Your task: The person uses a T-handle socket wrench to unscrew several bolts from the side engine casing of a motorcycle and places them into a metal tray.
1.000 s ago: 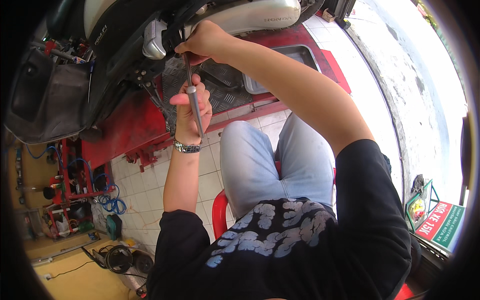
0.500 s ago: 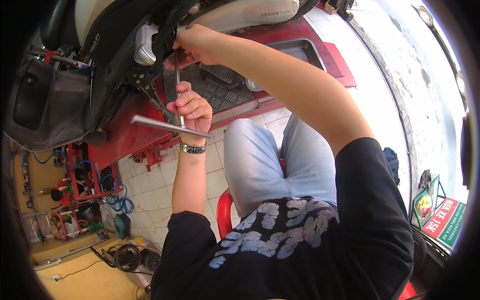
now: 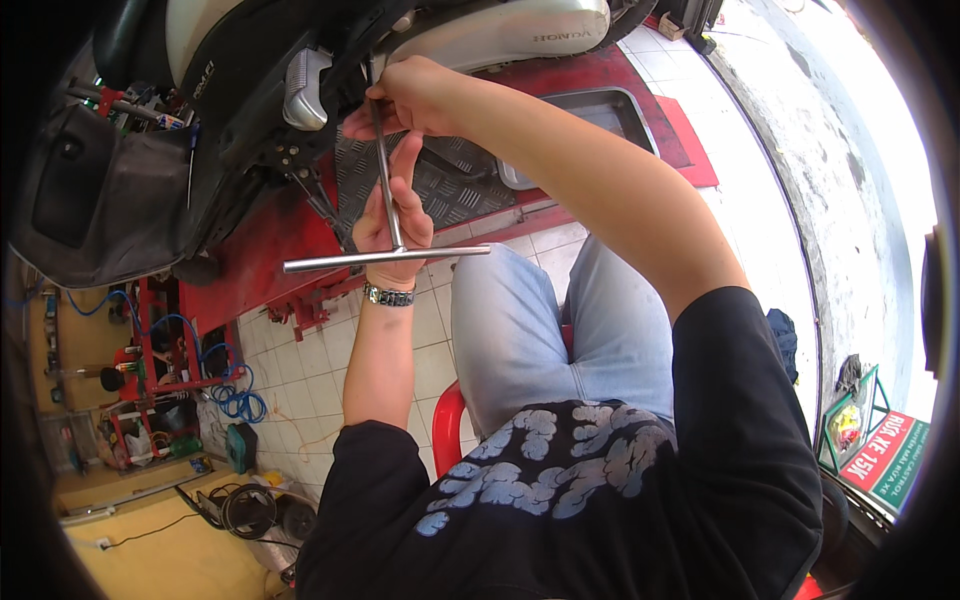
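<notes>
A long steel T-handle wrench [image 3: 383, 165] reaches from the underside of a motorbike [image 3: 250, 100] toward me, its crossbar nearest my body. My right hand [image 3: 418, 92] is closed, thumb and fingers pinching the shaft close to the bike. Lower down, my left hand [image 3: 408, 210] lies palm up behind the shaft and crossbar, fingers stretched and apart, the shaft running across the palm. The wrench's far end disappears among dark parts of the bike, beside a silver footrest [image 3: 305, 90].
Under the bike is a red lift platform [image 3: 262, 260] with a ridged metal plate [image 3: 455, 195]. A grey tray [image 3: 625, 110] lies on it to the right. To the left stand a red tool rack [image 3: 165, 340] and a coiled blue hose [image 3: 238, 402]. I sit on a red stool [image 3: 448, 430].
The wrench's crossbar has turned, and its handle end has shifted right. My left hand's fingers have uncurled from around the shaft. My right hand keeps its pinch.
</notes>
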`<move>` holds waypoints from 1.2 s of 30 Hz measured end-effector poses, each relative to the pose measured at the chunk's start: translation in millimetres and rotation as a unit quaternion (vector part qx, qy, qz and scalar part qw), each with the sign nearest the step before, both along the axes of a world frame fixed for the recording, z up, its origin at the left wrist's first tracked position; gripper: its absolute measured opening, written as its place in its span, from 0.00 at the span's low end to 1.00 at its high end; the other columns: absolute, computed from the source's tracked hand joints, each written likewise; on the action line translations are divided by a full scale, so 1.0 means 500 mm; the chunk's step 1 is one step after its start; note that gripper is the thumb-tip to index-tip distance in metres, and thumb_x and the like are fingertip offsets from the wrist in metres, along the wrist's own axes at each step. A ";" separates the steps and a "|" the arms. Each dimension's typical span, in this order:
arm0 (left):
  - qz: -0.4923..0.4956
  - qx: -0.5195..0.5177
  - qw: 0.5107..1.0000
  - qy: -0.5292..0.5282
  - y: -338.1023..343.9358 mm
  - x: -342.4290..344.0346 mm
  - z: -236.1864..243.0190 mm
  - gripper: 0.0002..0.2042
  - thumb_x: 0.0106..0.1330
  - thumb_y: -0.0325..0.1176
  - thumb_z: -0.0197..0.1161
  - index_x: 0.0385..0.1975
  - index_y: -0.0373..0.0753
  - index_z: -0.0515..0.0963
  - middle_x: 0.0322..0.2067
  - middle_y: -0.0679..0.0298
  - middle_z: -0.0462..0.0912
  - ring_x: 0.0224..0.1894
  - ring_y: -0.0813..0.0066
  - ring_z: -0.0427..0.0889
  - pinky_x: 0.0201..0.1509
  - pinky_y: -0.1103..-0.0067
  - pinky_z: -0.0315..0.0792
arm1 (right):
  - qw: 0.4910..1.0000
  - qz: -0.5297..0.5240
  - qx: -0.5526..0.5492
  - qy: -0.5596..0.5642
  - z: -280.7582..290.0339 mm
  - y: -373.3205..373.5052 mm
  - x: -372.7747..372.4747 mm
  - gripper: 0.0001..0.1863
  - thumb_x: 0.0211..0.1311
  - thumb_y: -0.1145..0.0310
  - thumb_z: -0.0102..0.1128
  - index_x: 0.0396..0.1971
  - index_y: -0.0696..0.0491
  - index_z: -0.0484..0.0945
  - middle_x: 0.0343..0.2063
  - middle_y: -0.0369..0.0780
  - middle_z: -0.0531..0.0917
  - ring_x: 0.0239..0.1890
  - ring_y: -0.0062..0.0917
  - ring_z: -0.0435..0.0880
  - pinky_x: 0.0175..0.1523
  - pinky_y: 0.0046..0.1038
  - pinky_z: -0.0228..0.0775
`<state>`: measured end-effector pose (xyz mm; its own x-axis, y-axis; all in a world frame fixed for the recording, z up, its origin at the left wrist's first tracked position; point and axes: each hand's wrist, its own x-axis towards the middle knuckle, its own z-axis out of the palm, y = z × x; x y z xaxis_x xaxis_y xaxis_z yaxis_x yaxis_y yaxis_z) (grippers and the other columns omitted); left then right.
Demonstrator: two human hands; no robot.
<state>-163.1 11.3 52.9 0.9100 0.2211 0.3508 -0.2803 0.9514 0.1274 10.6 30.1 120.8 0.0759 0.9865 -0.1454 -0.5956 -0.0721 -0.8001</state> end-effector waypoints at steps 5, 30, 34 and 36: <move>0.024 -0.023 0.999 -0.044 0.032 0.008 -0.034 0.13 0.70 0.28 0.56 0.52 0.36 0.70 0.35 0.59 0.85 0.33 0.72 0.87 0.33 0.76 0.83 | 1.000 -0.001 0.001 0.019 0.010 0.003 -0.021 0.17 0.71 0.74 0.39 0.47 0.73 0.68 0.39 0.59 0.82 0.41 0.45 0.86 0.52 0.38 0.82; -0.016 -0.010 0.996 -0.085 0.039 0.020 -0.026 0.10 0.71 0.27 0.55 0.49 0.40 0.66 0.39 0.64 0.83 0.41 0.76 0.85 0.39 0.71 0.83 | 0.999 -0.020 -0.001 -0.036 0.010 0.016 -0.011 0.10 0.67 0.79 0.51 0.43 0.71 0.73 0.35 0.54 0.83 0.36 0.41 0.87 0.44 0.37 0.84; 0.016 0.031 0.997 -0.063 0.023 0.032 0.010 0.06 0.70 0.26 0.57 0.38 0.42 0.65 0.30 0.68 0.80 0.32 0.81 0.83 0.27 0.77 0.79 | 0.998 -0.040 -0.008 -0.047 0.020 0.009 -0.018 0.11 0.68 0.78 0.50 0.43 0.70 0.73 0.34 0.52 0.83 0.36 0.39 0.86 0.42 0.36 0.84; 0.026 0.069 0.996 -0.041 0.025 0.033 0.013 0.09 0.69 0.25 0.58 0.40 0.43 0.65 0.29 0.69 0.79 0.32 0.81 0.82 0.23 0.79 0.76 | 0.998 -0.047 -0.008 -0.050 0.022 0.007 -0.018 0.10 0.68 0.78 0.49 0.42 0.70 0.74 0.34 0.52 0.83 0.35 0.39 0.86 0.42 0.35 0.83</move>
